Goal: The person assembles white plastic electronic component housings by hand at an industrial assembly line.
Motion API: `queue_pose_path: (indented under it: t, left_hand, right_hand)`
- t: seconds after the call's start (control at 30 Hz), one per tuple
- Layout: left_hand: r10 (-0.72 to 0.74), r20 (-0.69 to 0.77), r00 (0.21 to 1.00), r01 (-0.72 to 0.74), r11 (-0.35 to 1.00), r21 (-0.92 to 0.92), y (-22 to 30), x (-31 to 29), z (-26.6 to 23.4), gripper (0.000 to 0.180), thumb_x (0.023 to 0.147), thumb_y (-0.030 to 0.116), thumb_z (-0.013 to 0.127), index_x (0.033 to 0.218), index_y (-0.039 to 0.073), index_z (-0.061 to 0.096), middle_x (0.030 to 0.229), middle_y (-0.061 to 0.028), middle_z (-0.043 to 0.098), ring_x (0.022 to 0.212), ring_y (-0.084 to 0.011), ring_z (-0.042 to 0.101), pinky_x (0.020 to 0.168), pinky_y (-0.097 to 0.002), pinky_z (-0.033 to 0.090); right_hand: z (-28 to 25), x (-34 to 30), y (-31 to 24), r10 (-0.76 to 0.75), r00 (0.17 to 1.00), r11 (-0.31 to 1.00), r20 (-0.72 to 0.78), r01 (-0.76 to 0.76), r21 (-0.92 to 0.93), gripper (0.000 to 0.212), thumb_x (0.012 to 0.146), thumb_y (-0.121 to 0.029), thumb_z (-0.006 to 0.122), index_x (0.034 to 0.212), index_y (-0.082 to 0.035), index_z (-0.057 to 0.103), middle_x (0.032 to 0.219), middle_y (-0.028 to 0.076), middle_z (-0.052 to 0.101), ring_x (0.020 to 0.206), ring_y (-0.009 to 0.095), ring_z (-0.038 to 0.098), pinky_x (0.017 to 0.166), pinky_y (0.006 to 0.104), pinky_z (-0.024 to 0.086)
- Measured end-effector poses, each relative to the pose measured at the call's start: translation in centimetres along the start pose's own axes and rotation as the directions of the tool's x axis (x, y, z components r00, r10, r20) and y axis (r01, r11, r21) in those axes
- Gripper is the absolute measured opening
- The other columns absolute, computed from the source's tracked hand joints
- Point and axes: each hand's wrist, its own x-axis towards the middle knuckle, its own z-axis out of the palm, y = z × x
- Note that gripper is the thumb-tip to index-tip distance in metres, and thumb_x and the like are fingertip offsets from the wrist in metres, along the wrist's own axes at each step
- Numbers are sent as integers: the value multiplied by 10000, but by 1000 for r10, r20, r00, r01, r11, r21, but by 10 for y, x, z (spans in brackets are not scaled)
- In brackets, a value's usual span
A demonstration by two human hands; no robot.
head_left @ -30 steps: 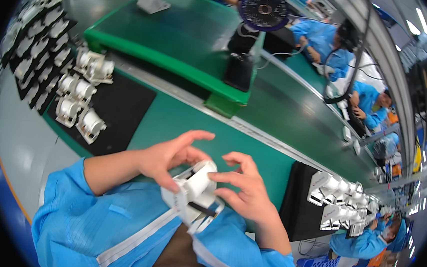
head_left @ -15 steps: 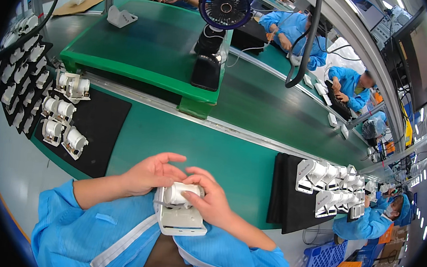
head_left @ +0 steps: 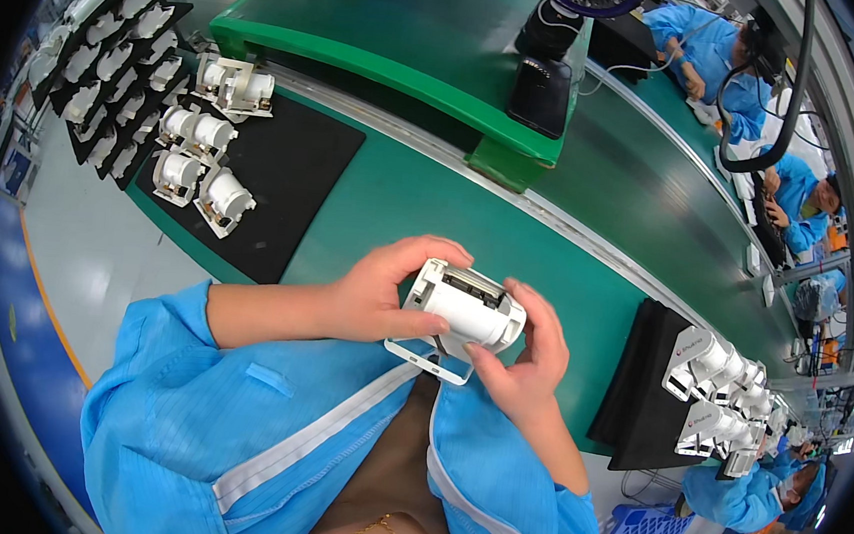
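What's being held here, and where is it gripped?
A white device, held by both hands: left hand grips its left end, right hand its right end and underside.

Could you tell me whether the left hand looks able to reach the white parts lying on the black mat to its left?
Probably yes, once freed: the left hand now grips the white device together with the right hand, and only bare green table lies between it and the white parts.

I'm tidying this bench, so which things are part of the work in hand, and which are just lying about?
In hand:
left hand
right hand
white device, held by both

Lying about:
white devices on left black mat
finished-looking row on right mat
black fan
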Motion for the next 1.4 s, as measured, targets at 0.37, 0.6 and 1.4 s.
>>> queue_pose_path:
  t: [0.37,0.6,1.4]
  left_hand:
    - [103,-26,994,-92,958,270,1,-4,6,531,795,269,759,1185,13,505,1192,-168,564,1032,-224,587,869,-340,488]
    - [-136,-30,990,139,976,169,18,6,11,482,856,194,675,1240,18,441,1038,-107,561,943,-168,573,822,-304,478]
    - [-302,128,945,262,930,257,22,-1,9,490,901,259,640,1225,24,359,950,-110,565,852,-201,580,733,-342,478]
  right_hand:
    - [14,-10,4,-114,991,992,-72,110,-58,608,690,-148,782,1197,76,533,1104,221,638,1025,310,641,884,382,520]
    - [21,-12,-1,315,940,909,-131,-259,326,536,699,-68,777,1183,30,567,1112,171,647,979,227,653,816,314,540]
    - [4,4,-14,96,993,992,72,-89,-93,433,679,-40,805,1094,-48,684,1049,142,644,907,252,658,749,324,540]
